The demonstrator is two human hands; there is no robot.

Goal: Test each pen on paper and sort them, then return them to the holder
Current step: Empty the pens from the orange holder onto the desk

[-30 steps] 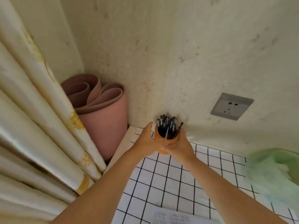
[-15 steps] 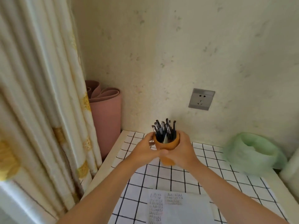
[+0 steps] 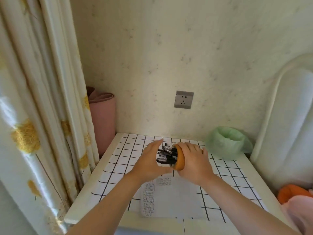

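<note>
An orange pen holder (image 3: 179, 158) is tipped on its side above the table, its mouth pointing left. My right hand (image 3: 193, 160) grips its body from the right. Several dark pens (image 3: 166, 154) stick out of the mouth toward my left hand (image 3: 150, 160), which is cupped with straight fingers just in front of their ends. Below the hands a white sheet of paper (image 3: 176, 200) with rows of small pen marks lies on the table.
The small table (image 3: 118, 167) has a white cloth with a black grid. A green-bagged bin (image 3: 227, 143) stands at the back right. A pink rolled mat (image 3: 103, 122) and a curtain (image 3: 42, 116) are on the left; a wall socket (image 3: 183, 99) is behind.
The holder stood upright between both hands before; now my right hand has tipped it sideways to the left. My left hand has let go of it and opened in front of the pens.
</note>
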